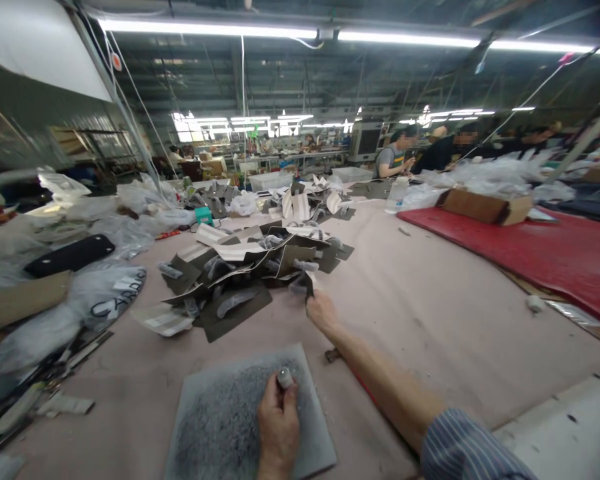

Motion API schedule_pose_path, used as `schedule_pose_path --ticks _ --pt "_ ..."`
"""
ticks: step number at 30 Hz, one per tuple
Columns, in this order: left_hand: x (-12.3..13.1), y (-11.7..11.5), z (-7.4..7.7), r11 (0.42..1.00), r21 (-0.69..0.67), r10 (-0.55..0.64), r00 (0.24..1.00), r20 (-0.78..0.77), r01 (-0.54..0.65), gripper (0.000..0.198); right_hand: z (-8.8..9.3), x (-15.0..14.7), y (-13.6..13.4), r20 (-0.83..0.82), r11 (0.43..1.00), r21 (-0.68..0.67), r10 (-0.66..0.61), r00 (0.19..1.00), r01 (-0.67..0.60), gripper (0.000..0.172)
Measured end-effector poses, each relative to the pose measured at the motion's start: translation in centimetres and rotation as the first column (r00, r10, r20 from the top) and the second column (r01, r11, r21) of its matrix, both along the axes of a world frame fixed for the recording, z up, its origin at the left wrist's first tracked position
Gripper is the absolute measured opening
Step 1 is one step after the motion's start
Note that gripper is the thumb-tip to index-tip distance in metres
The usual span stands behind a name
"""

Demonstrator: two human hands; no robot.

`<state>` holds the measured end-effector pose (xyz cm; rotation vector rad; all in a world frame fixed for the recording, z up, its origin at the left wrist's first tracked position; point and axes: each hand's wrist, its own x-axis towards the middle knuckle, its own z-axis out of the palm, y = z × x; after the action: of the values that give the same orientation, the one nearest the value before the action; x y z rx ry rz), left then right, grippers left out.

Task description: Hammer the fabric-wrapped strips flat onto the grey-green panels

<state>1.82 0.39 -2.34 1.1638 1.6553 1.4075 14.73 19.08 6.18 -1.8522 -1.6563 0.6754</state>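
My left hand (278,420) is closed round a small grey cylindrical tool (285,378), held upright over a grey scuffed pad (215,420) at the table's near edge. My right hand (320,310) reaches forward with its striped sleeve (460,450) showing. Its fingers pinch a dark cut piece (307,285) at the near edge of a pile of dark and cream cut pieces (250,263). Some pieces in the pile lie in clear plastic wraps.
The pink table top (430,313) carries a red mat (545,260) with a cardboard box (485,207) at right. Plastic bags and a black strip (70,257) crowd the left side. Other people sit at the far right end.
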Motion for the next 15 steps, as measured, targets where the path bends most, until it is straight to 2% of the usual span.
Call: schedule_pose_path --ticks 3,5,6,7,8,9,11,13,15 --pt "0.0 0.0 0.6 1.0 0.006 0.012 0.996 0.093 -0.012 0.037 1.0 2.6 -5.4 -0.219 1.0 0.003 -0.029 0.975 0.03 0.035" --pt "-0.1 -0.1 0.9 0.997 0.019 0.068 0.984 0.165 -0.072 0.036 1.0 3.6 -10.8 -0.456 0.998 -0.01 -0.06 0.888 0.063 0.038" --pt "-0.1 -0.3 1.1 0.992 0.027 0.113 0.972 0.204 -0.122 0.036 0.7 3.8 -13.9 -0.655 0.996 -0.033 -0.085 0.751 0.084 0.039" --pt "-0.2 -0.5 1.3 0.984 0.041 0.16 0.958 0.24 -0.175 0.035 0.3 3.9 -17.0 -0.812 0.992 -0.079 -0.122 0.57 0.099 0.041" --pt "-0.4 -0.7 1.6 0.972 0.061 0.203 0.941 0.271 -0.227 0.034 -0.2 3.8 -20.1 -0.902 0.985 -0.146 -0.172 0.397 0.095 0.046" --pt "-0.5 -1.0 1.8 0.959 0.087 0.234 0.927 0.293 -0.269 0.033 -0.9 3.6 -23.1 -0.937 0.972 -0.226 -0.236 0.259 0.066 0.05" --pt "-0.9 -1.4 2.4 0.943 0.137 0.252 0.919 0.302 -0.304 0.032 -2.4 2.8 -28.4 -0.92 0.925 -0.379 -0.375 0.112 -0.018 0.053" --pt "-1.1 -1.6 3.0 0.954 0.16 0.206 0.94 0.273 -0.255 0.032 -4.0 1.9 -32.3 -0.866 0.862 -0.501 -0.499 0.045 -0.078 0.055" --pt "-1.1 -1.5 3.7 0.979 0.147 0.101 0.965 0.243 -0.14 0.033 -5.2 1.0 -34.6 -0.795 0.79 -0.604 -0.607 0.005 -0.11 0.062"
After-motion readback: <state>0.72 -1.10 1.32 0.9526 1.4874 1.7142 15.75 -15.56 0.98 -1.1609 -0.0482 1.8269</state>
